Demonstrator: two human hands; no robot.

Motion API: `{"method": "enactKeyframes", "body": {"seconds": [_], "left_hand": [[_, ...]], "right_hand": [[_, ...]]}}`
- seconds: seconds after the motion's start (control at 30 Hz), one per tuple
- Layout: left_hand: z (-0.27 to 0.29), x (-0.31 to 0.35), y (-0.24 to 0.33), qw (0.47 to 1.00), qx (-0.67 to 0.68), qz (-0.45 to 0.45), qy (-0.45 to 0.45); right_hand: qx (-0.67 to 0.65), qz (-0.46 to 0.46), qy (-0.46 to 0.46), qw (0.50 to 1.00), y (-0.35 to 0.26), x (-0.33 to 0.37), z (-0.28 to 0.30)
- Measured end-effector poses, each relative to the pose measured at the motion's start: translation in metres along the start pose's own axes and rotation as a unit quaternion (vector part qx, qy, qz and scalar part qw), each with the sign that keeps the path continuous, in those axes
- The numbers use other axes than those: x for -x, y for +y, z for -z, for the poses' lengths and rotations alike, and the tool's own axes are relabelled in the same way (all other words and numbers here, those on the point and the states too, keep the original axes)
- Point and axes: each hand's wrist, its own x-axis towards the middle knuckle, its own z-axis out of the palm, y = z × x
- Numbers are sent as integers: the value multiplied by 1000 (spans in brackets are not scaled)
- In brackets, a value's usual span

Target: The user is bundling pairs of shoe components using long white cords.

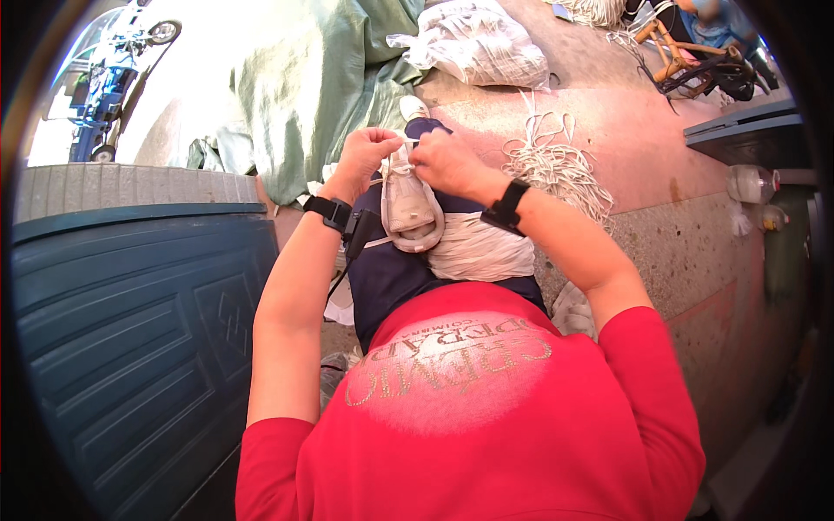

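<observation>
A pale beige shoe (410,204) with a light sole rim rests on my lap, its heel opening toward me. Above its far end, my left hand (360,159) pinches a white shoelace (402,140), fingers pressed together. Close by on the right, my right hand (452,165) is closed at the laces too, its fingertips partly hidden behind the knuckles. A thick bundle of white laces (485,249) lies across my thigh just right of the shoe.
Loose laces (565,169) spread over the floor at right. A white plastic bag (479,43) sits beyond, beside a green tarp (326,87). A blue door panel (139,347) stands at left. Far right are a wooden chair frame (673,48) and a plastic bottle (751,185).
</observation>
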Motion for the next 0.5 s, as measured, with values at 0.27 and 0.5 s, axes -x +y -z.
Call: {"method": "enactKeyframes", "body": {"seconds": [0.27, 0.5], "left_hand": [[15, 18, 4, 999, 28, 1, 23], [1, 10, 7, 998, 59, 16, 12]], "right_hand": [[247, 120, 6, 961, -15, -5, -32], [43, 196, 114, 973, 15, 6, -32]]}}
